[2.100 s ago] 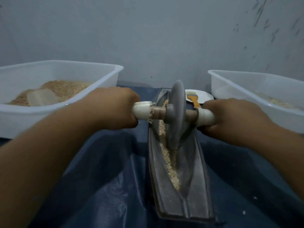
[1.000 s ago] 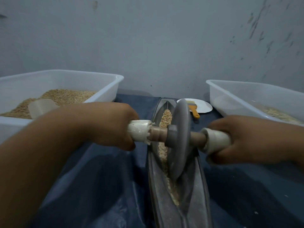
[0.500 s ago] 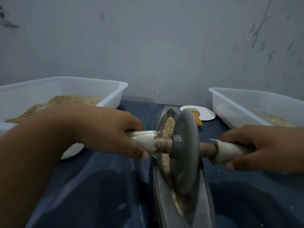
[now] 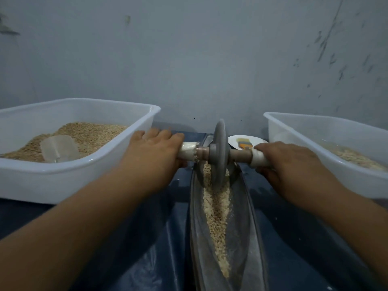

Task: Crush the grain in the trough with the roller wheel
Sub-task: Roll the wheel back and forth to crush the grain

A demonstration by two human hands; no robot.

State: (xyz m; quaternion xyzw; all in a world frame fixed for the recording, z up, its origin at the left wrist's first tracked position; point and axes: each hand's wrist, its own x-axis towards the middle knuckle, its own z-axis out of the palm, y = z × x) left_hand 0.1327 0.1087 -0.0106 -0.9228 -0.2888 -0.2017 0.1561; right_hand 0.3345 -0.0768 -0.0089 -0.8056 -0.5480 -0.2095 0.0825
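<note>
A grey roller wheel (image 4: 219, 152) stands upright on its axle at the far end of the long dark trough (image 4: 245, 227). A strip of pale crushed grain (image 4: 216, 208) runs down the trough's groove toward me. My left hand (image 4: 153, 158) holds the white-wrapped left handle of the axle, fingers laid over its top. My right hand (image 4: 287, 162) grips the white-wrapped right handle. Both arms are stretched forward.
A white tub (image 4: 79, 173) with grain and a clear scoop (image 4: 58, 148) stands at the left. Another white tub (image 4: 294, 133) with some grain stands at the right. Behind the wheel lies a white plate (image 4: 258, 140) with an orange-handled brush (image 4: 244, 145). A blue sheet (image 4: 147, 238) covers the surface; a wall rises close behind.
The wheel was drawn toward me along the trough, then pushed away to the far end. Both arms are now extended, and more crushed grain shows in the groove.
</note>
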